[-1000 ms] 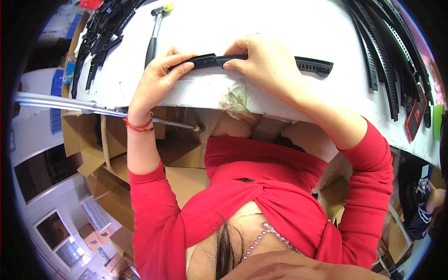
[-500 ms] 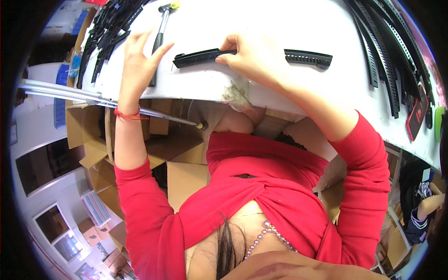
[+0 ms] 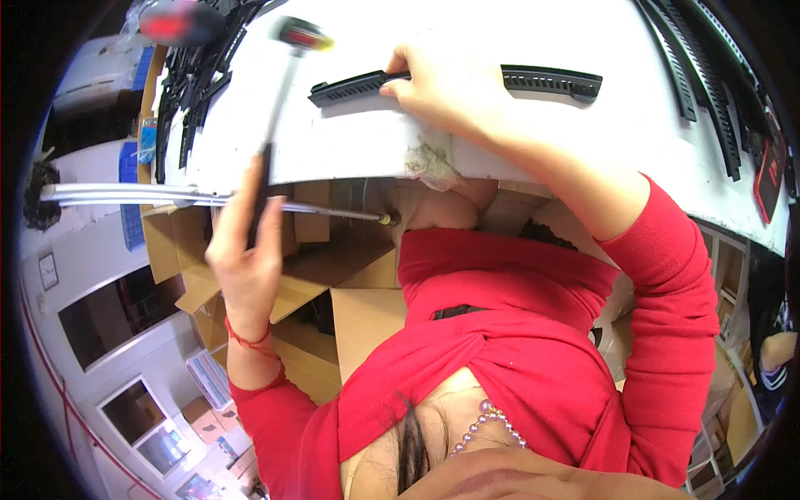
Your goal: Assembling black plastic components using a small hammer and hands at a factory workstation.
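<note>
A hammer (image 3: 283,96) with a black grip and a yellow-tipped head is raised at the left, smeared by motion. My left hand (image 3: 246,254) grips the lower end of its handle, near the table's front edge. On the white table (image 3: 350,142) lies a long black slotted plastic strip (image 3: 550,83), slightly angled. My right hand (image 3: 442,87) pinches the strip near its middle from above, and the hand hides that stretch of it. The hammer's head is to the left of the strip, apart from it.
Black strips are heaped at the far left (image 3: 204,83), and long curved ones (image 3: 700,83) lie at the right beside a red-edged phone (image 3: 768,179). A clear plastic wad (image 3: 432,162) sits at the front edge. Below are open cardboard boxes (image 3: 362,321) and a metal pole (image 3: 125,193).
My left hand, open before, has taken the hammer from the table and drawn it toward me. My right hand still holds the black strip.
</note>
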Motion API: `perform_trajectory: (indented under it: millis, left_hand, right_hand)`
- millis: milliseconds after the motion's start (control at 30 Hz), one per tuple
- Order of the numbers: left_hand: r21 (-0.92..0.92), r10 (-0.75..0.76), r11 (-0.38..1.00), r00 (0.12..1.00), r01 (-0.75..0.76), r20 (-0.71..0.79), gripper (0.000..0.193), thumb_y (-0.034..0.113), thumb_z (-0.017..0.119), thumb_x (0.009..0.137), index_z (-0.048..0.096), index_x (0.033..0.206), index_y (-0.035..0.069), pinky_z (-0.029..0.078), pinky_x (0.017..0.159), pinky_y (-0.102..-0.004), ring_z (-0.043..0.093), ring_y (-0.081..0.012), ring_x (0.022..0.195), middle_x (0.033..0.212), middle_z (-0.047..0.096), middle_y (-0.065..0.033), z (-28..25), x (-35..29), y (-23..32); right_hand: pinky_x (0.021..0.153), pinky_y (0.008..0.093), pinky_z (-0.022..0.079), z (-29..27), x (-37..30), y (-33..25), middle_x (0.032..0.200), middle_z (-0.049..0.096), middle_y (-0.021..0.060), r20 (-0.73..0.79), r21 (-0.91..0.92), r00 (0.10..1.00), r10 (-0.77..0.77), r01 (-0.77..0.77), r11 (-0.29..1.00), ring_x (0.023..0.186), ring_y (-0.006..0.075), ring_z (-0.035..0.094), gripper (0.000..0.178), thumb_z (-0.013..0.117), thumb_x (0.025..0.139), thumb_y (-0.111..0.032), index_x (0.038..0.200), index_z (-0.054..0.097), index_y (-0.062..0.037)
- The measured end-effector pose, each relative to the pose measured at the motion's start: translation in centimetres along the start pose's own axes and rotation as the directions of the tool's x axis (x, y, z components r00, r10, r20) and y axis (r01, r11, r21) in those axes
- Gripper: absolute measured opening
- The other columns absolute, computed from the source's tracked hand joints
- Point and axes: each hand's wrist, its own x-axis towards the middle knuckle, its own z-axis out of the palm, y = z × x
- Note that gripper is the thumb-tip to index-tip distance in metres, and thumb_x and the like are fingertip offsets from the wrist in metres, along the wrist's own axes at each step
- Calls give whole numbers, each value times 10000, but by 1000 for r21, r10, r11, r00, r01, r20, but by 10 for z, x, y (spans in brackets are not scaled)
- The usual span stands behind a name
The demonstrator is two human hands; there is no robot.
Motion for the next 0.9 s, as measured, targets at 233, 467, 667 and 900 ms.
perform_trajectory:
  millis: [233,467,667,900]
  left_hand:
    - [-103,-116,989,987,105,-114,450,-32,655,884,572,1326,-15,463,967,-314,615,-202,1154,1281,637,-144,-2,-8,-10]
    - [-307,-203,934,979,185,-28,461,-49,643,887,553,1339,-25,428,1022,-311,582,-196,1196,1313,613,-141,-2,4,-9]
    - [-410,-450,807,892,426,41,437,-17,621,908,560,1339,21,488,658,-264,585,-100,735,944,679,-59,42,35,-68]
    - [-370,-445,858,876,356,-189,433,41,694,840,632,1268,57,408,546,-274,463,-104,590,792,579,-44,105,50,-109]
  right_hand:
    - [868,408,484,3,2,-7,987,682,128,-9,-37,999,-43,43,998,978,300,644,292,731,796,-305,992,711,-89]
    - [871,428,492,-2,5,2,1003,686,143,-73,21,991,-110,112,993,979,304,646,291,721,790,-277,1015,713,-92]
    - [858,456,498,-16,-20,10,949,679,205,-69,2,957,-283,284,959,962,367,647,202,664,796,-174,944,720,-48]
    - [811,373,523,-174,2,77,935,691,96,-625,-287,753,-206,24,958,914,278,648,209,715,806,-257,980,766,-153]
